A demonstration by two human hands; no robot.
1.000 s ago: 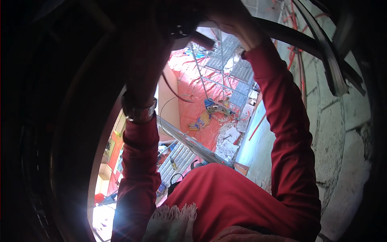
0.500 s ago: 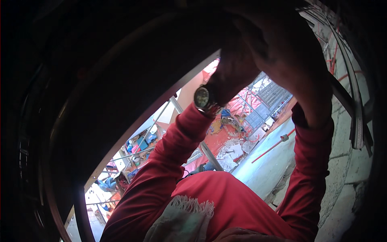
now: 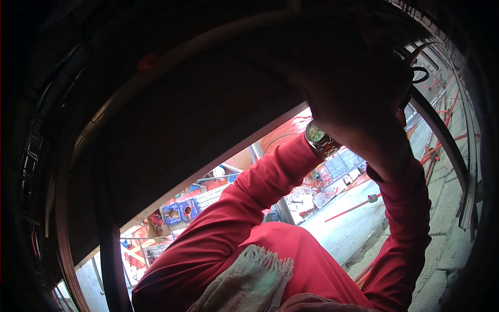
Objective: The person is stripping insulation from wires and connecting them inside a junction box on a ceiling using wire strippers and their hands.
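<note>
Both my arms, in red sleeves, reach up into deep shadow under a dark board (image 3: 208,135) with a pale lower edge. My right hand (image 3: 358,99) is a dark shape whose fingers I cannot make out. It covers my left hand (image 3: 318,112) almost wholly, so those fingers are hidden too. A metal wristwatch (image 3: 315,133) shows on my left wrist. Beside my right hand a thin dark loop (image 3: 420,75) and a curved pointed end stick out; what they belong to is too dark to tell.
Curved strips (image 3: 442,125) hang at the right beside a pale stone or block wall (image 3: 442,255). A red rod (image 3: 353,208) with a clamp lies below my arms. Far below are scaffold poles (image 3: 285,210), a blue box (image 3: 179,210) and scattered rubble. A fringed cloth (image 3: 254,275) hangs at my front.
My left forearm and watch have moved right, closer under my right hand. My right wrist has dropped slightly. The view has shifted, and the dark loop now shows beside my right hand.
</note>
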